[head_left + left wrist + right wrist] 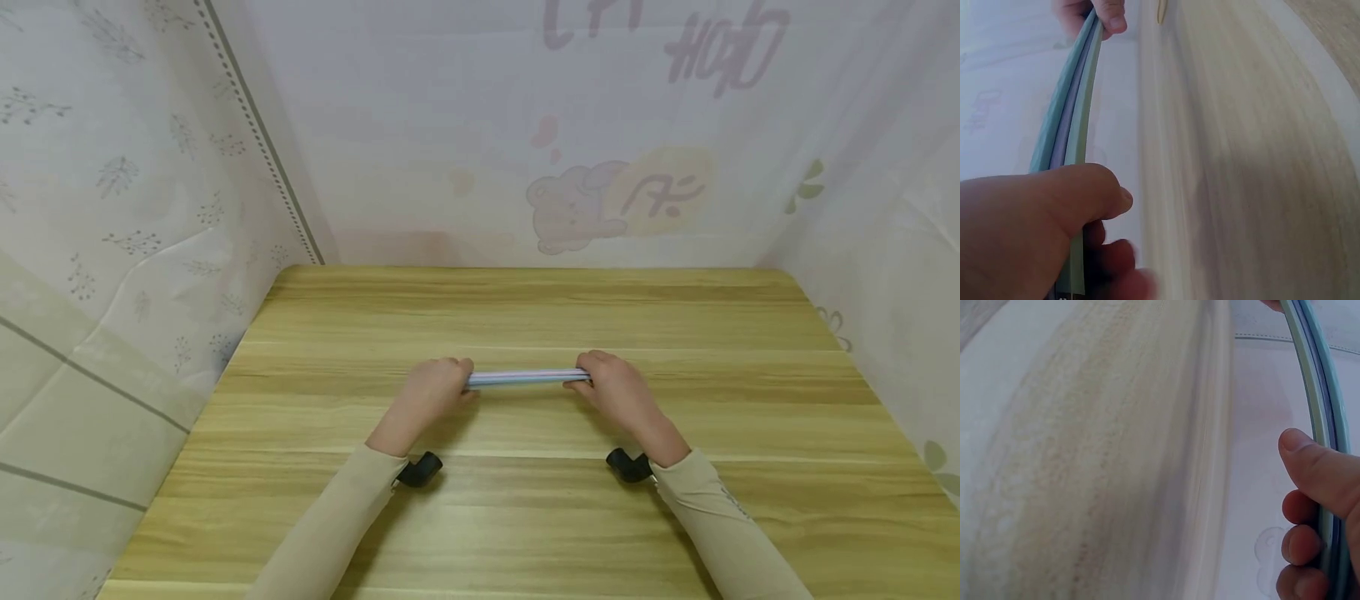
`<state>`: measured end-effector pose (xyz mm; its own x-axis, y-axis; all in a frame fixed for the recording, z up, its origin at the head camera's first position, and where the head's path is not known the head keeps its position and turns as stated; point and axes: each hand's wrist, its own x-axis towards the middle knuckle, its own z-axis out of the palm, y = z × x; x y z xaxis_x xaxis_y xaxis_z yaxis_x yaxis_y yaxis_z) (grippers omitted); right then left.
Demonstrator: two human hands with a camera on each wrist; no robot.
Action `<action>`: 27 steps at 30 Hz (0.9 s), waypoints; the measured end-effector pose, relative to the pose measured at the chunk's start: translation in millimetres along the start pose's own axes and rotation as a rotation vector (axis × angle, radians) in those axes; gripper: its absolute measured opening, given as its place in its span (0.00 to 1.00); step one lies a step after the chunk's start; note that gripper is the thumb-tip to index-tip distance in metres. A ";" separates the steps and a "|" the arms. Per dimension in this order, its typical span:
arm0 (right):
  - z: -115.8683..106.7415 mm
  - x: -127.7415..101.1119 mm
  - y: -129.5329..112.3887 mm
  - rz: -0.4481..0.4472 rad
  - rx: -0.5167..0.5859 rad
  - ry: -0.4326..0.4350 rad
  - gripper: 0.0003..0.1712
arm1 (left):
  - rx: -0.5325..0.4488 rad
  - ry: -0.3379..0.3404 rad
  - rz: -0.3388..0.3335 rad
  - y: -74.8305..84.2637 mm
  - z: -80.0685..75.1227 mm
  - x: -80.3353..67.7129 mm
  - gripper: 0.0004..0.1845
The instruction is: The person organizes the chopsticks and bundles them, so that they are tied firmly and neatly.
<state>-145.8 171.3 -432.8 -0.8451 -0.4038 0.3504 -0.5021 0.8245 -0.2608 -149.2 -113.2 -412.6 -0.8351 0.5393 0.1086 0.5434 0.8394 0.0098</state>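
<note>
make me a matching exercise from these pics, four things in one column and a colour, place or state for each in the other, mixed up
Things:
1. slim bundle
2. tabletop
3. right sleeve
4. back cloth

Descriptions:
A. plain beige-toned fabric on a forearm
B. behind the far table edge, with a cartoon animal print
C. gripped at one end by the left hand, at the other by the right hand
D. yellowish with wood grain

Pairs: 1-C, 2-D, 3-A, 4-B
</note>
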 end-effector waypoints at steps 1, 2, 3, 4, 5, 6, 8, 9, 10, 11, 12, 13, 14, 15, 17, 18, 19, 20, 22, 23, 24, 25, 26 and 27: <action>-0.2 0.1 0.0 0.001 -0.003 0.004 0.16 | 0.001 0.001 0.004 0.4 0.0 -0.2 0.16; -0.4 0.1 0.0 0.000 -0.006 0.010 0.16 | 0.000 0.002 0.007 0.9 -0.2 -0.4 0.16; -0.5 0.0 0.1 -0.001 -0.009 0.015 0.16 | 0.001 0.004 0.009 1.3 -0.4 -0.6 0.16; -0.5 -0.1 0.2 -0.003 -0.012 0.019 0.16 | -0.001 0.006 0.008 1.6 -0.3 -0.7 0.16; -0.4 -0.3 0.4 -0.005 -0.014 0.022 0.16 | 0.000 0.007 0.007 2.0 -0.4 -0.7 0.17; -0.2 -0.6 0.6 -0.005 -0.014 0.022 0.16 | 0.002 0.009 0.007 2.3 -0.6 -0.7 0.17; 0.8 -1.2 1.1 -0.006 -0.018 0.021 0.16 | 0.012 0.016 0.004 2.8 -0.9 -0.4 0.17; 1.5 -1.7 1.5 -0.007 -0.017 0.020 0.15 | 0.018 0.018 0.000 3.1 -1.0 0.0 0.18; 1.7 -1.9 1.5 -0.010 -0.016 0.020 0.15 | 0.023 0.022 -0.005 3.4 -1.3 0.3 0.18; 2.0 -2.1 1.4 -0.010 -0.016 0.020 0.15 | 0.029 0.024 -0.009 3.7 -1.8 0.7 0.18; 2.2 -2.1 1.2 -0.011 -0.015 0.022 0.15 | 0.030 0.026 -0.016 3.9 -2.1 1.0 0.18; 2.2 -1.9 0.9 -0.012 -0.016 0.023 0.15 | 0.032 0.026 -0.023 4.1 -2.2 1.2 0.17; 2.0 -1.8 0.6 -0.013 -0.016 0.025 0.14 | 0.034 0.025 -0.030 4.2 -2.3 1.4 0.17; 1.9 -1.8 0.4 -0.013 -0.014 0.026 0.14 | 0.037 0.024 -0.033 4.2 -2.3 1.7 0.17; 1.5 -1.2 -0.2 -0.009 -0.014 0.028 0.14 | 0.042 0.025 -0.036 4.1 -2.0 2.0 0.16; 1.4 -1.1 -0.3 -0.008 -0.014 0.029 0.13 | 0.045 0.027 -0.036 3.9 -1.6 2.0 0.16; 1.1 -1.0 -0.5 -0.006 -0.014 0.031 0.13 | 0.049 0.029 -0.033 3.7 -1.2 1.9 0.16; 1.1 -1.0 -0.4 -0.009 -0.012 0.033 0.12 | 0.051 0.034 -0.030 3.3 -0.7 1.8 0.17; 0.3 -0.4 -0.9 -0.027 -0.008 0.036 0.11 | 0.054 0.046 -0.027 2.5 0.2 1.3 0.17; -0.2 -0.2 -1.1 -0.040 -0.004 0.039 0.10 | 0.057 0.054 -0.026 2.0 0.6 1.0 0.17; -0.5 0.1 -1.3 -0.058 -0.002 0.043 0.10 | 0.064 0.062 -0.023 1.3 1.1 0.7 0.17; -0.8 0.3 -1.5 -0.076 0.000 0.048 0.09 | 0.074 0.070 -0.018 0.8 1.4 0.5 0.17; -1.2 0.4 -1.5 -0.094 0.001 0.053 0.10 | 0.086 0.078 -0.013 0.1 1.7 0.3 0.17; -1.6 0.6 -1.7 -0.111 0.002 0.058 0.10 | 0.103 0.088 -0.006 -0.4 1.9 0.2 0.17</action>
<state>-145.2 170.3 -430.8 -0.7725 -0.4687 0.4284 -0.5922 0.7753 -0.2196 -149.7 -113.3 -414.5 -0.8249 0.5303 0.1957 0.5231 0.8474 -0.0912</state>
